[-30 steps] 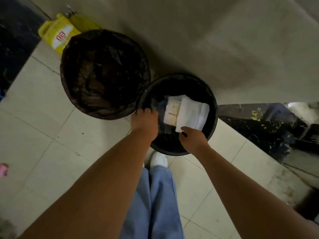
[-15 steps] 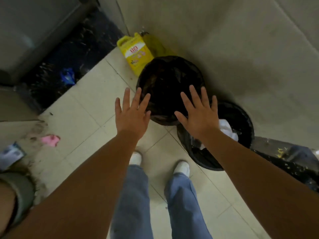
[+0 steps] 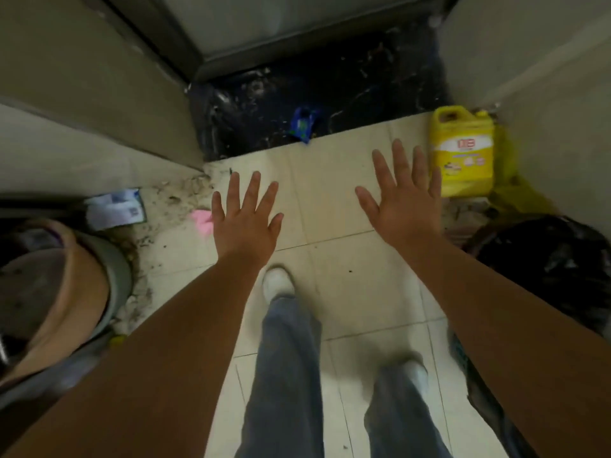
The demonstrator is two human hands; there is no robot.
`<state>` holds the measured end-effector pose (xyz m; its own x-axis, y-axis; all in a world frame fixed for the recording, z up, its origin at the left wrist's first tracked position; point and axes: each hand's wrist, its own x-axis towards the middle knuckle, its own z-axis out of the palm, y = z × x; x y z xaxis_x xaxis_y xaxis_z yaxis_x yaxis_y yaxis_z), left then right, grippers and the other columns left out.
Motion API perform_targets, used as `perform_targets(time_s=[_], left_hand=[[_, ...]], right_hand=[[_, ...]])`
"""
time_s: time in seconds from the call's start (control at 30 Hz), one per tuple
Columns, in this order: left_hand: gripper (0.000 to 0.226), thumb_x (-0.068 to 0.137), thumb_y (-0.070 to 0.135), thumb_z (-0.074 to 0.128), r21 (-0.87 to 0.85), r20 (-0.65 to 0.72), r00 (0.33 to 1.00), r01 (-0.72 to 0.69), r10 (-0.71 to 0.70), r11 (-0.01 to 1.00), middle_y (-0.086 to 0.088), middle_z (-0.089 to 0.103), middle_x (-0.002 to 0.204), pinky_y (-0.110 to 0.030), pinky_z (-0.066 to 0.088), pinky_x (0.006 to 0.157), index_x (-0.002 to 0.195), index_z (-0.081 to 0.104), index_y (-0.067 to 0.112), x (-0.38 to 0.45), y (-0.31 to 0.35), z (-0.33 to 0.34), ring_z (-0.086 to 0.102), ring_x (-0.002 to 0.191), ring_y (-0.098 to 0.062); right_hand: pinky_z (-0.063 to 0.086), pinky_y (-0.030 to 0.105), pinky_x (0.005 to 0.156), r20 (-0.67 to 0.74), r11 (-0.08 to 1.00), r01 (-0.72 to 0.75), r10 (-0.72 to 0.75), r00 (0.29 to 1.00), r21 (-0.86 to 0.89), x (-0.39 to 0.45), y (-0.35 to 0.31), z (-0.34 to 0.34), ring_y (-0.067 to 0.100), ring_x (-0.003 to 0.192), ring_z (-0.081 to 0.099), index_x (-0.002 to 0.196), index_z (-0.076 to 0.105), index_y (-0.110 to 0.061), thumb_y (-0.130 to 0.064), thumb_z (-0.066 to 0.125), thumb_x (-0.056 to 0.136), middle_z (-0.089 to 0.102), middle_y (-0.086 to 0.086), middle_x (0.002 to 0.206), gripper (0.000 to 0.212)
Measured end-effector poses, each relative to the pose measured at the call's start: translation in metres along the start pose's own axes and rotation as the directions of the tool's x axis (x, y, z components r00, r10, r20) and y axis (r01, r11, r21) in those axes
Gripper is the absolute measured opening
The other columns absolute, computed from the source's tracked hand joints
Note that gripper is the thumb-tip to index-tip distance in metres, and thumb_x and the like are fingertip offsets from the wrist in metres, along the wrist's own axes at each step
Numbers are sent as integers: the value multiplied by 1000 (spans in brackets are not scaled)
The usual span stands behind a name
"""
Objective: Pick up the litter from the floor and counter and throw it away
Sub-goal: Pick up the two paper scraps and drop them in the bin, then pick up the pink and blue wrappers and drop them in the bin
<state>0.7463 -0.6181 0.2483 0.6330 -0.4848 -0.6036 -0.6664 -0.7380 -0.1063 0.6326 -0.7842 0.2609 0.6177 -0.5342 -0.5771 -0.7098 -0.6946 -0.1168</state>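
Pink scrap [image 3: 202, 221] half behind left hand [image 3: 246, 223]; black bin [image 3: 555, 269] cut off right.

1. We see a pale tiled floor [image 3: 334, 200] with thin grout lines, grimy and speckled towards the left wall.
2. We note a dark marbled threshold strip [image 3: 347, 90] at the top, below a grey door [image 3: 264, 21].
3. We mark plain beige walls [image 3: 535, 77] on both sides.
4. Light is dim and greenish.
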Motion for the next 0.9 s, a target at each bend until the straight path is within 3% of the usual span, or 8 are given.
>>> perform_targets(time_s=[0.2, 0.33, 0.4, 0.6, 0.7, 0.77, 0.83, 0.9], left_hand=[[61, 99, 46, 29, -95, 159, 950, 287, -270, 953, -3, 4, 162, -47, 13, 120, 151, 6, 26, 57, -74, 62, 0, 149, -29], [61, 95, 35, 49, -254, 281, 857, 500, -432, 828, -13, 31, 151, -43, 38, 107, 146, 23, 15, 101, -96, 120, 33, 137, -32], [54, 95, 30, 52, -306, 322, 826, 554, -463, 774, -15, 42, 142, -41, 43, 99, 141, 31, 11, 122, -106, 151, 43, 128, -32], [51, 96, 19, 51, -321, 324, 834, 541, -447, 777, -15, 43, 140, -40, 44, 97, 142, 32, 11, 168, -122, 244, 45, 125, -31], [63, 93, 11, 56, -357, 258, 868, 493, -424, 793, -12, 28, 152, -41, 43, 100, 147, 25, 20, 182, -122, 275, 35, 133, -29], [69, 91, 9, 58, -393, 240, 853, 521, -463, 757, -9, 18, 157, -45, 41, 104, 148, 22, 26, 189, -124, 287, 29, 138, -31], [59, 94, 10, 53, -457, 246, 820, 569, -517, 684, -14, 28, 152, -47, 39, 107, 146, 28, 21, 197, -129, 293, 36, 133, -34], [42, 98, 14, 45, -464, 188, 831, 546, -524, 698, -18, 45, 142, -46, 37, 106, 139, 41, 11, 203, -134, 297, 48, 124, -35]], right_hand=[[-2, 47, 121, 117, 991, 89, -77, 990, -102, 85, -65, 46, 28, 147, -13, 150, -4, -24, -48, 20, 98, -12, 5, 160, 62], [1, 47, 121, 226, 970, 175, -135, 965, -167, 141, -95, 107, 28, 148, -11, 150, -4, -23, -45, 19, 99, -11, 5, 161, 60], [2, 46, 121, 251, 958, 226, -178, 951, -175, 164, -110, 139, 28, 148, -10, 150, -3, -22, -44, 19, 99, -10, 5, 161, 60], [6, 46, 121, 290, 895, 383, -313, 905, -228, 203, -139, 234, 29, 148, -5, 150, 3, -17, -41, 23, 100, -4, 8, 161, 59], [7, 46, 121, 309, 873, 437, -363, 879, -215, 212, -145, 274, 30, 148, -4, 150, 6, -16, -39, 24, 99, -2, 9, 161, 59], [8, 47, 121, 294, 869, 452, -387, 874, -200, 222, -146, 293, 31, 148, -1, 150, 9, -14, -37, 28, 99, 1, 10, 161, 59], [17, 51, 118, 249, 862, 464, -412, 876, -205, 233, -144, 303, 35, 147, 10, 148, 20, -10, -37, 32, 98, 14, 15, 159, 58], [36, 61, 104, 168, 849, 486, -458, 873, -206, 243, -142, 303, 45, 134, 37, 136, 43, -2, -36, 34, 92, 42, 25, 145, 57]])
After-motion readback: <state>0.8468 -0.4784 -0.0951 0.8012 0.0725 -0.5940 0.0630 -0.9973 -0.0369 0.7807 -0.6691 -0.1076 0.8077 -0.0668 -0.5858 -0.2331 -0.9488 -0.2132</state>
